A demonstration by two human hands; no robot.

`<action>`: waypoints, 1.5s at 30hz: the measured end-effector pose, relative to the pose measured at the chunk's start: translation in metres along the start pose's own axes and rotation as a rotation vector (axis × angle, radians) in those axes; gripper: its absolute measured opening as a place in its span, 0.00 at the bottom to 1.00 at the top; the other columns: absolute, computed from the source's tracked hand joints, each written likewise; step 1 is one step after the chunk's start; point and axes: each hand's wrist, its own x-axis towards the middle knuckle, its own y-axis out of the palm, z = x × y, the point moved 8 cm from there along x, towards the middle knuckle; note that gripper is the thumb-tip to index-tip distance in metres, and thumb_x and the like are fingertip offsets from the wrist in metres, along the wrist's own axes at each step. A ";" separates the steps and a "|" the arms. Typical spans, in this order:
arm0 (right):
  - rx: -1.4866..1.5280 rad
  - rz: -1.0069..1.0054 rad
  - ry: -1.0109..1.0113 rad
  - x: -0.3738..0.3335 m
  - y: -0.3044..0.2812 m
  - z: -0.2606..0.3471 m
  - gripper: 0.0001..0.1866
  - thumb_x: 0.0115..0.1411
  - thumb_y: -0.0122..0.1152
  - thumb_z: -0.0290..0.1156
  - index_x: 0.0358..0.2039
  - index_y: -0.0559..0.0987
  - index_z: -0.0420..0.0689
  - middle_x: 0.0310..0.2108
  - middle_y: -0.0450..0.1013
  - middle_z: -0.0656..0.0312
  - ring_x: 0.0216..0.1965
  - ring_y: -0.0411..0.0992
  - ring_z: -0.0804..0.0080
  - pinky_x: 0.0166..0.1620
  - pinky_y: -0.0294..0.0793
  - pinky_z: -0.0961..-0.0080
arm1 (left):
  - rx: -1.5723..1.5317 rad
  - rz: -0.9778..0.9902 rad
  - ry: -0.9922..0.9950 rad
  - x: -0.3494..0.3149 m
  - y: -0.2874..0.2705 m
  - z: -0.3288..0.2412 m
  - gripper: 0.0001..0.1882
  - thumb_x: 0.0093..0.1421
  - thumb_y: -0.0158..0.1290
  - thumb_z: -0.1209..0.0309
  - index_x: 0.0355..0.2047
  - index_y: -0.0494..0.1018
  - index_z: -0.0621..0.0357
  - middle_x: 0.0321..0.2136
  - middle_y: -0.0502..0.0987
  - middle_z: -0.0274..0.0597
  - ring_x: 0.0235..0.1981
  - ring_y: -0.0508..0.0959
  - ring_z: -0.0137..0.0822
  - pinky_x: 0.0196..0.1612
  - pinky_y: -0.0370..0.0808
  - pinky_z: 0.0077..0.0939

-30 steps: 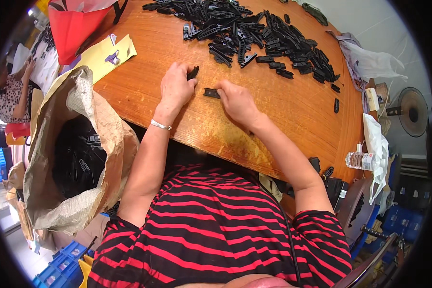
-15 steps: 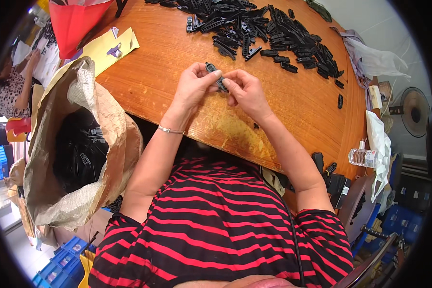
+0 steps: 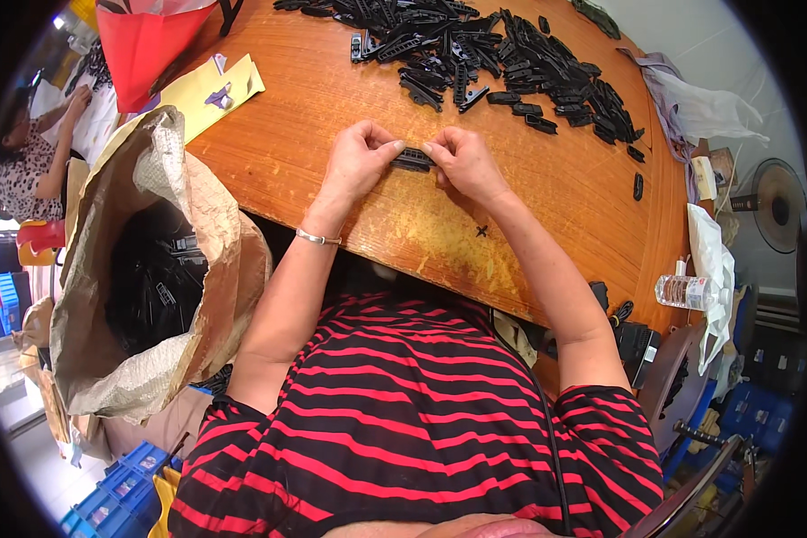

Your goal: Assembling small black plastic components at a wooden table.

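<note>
A small black slotted plastic piece [image 3: 412,160] is stretched level between my two hands, just above the wooden table [image 3: 305,170]. My left hand [image 3: 359,161] pinches its left end between thumb and fingers. The other end is gripped by my right hand [image 3: 471,166], thumb on top; its fingertips are partly hidden. Beyond my hands, a large heap of similar black pieces [image 3: 547,81] spreads over the far side of the table. One tiny black cross-shaped bit [image 3: 482,230] lies beside my right wrist.
An upright brown paper sack [image 3: 229,211], holding black pieces [image 3: 157,305], stands left of the table. A yellow sheet [image 3: 233,94] and a red bag [image 3: 152,49] lie at far left. A clear bottle [image 3: 686,292] is near the right edge. Another person [image 3: 40,175] sits at far left.
The black piece has turned from a steep slant to level, its slotted side now showing. My hands have drawn to its two ends. The other person's arms have shifted.
</note>
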 end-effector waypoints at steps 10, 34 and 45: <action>-0.339 -0.026 -0.044 0.002 -0.003 0.007 0.15 0.58 0.61 0.38 0.30 0.76 0.36 0.28 0.76 0.46 0.33 0.75 0.53 0.38 0.73 0.61 | 0.233 0.039 -0.028 0.006 0.001 0.001 0.13 0.51 0.64 0.66 0.26 0.74 0.63 0.20 0.77 0.41 0.23 0.76 0.32 0.29 0.73 0.28; -0.131 -0.091 -0.334 -0.040 -0.001 0.019 0.09 0.62 0.59 0.30 0.34 0.72 0.37 0.22 0.72 0.64 0.19 0.70 0.79 0.23 0.69 0.80 | -0.268 0.093 -0.028 -0.037 0.009 -0.008 0.05 0.57 0.58 0.76 0.32 0.74 0.63 0.20 0.74 0.31 0.20 0.72 0.21 0.22 0.67 0.15; 0.114 -0.098 -0.467 -0.036 -0.006 0.139 0.09 0.61 0.59 0.28 0.40 0.74 0.37 0.24 0.73 0.64 0.19 0.67 0.85 0.21 0.67 0.87 | -0.538 0.037 -0.016 -0.036 -0.011 -0.006 0.17 0.63 0.54 0.65 0.48 0.69 0.60 0.35 0.75 0.34 0.32 0.73 0.20 0.34 0.72 0.14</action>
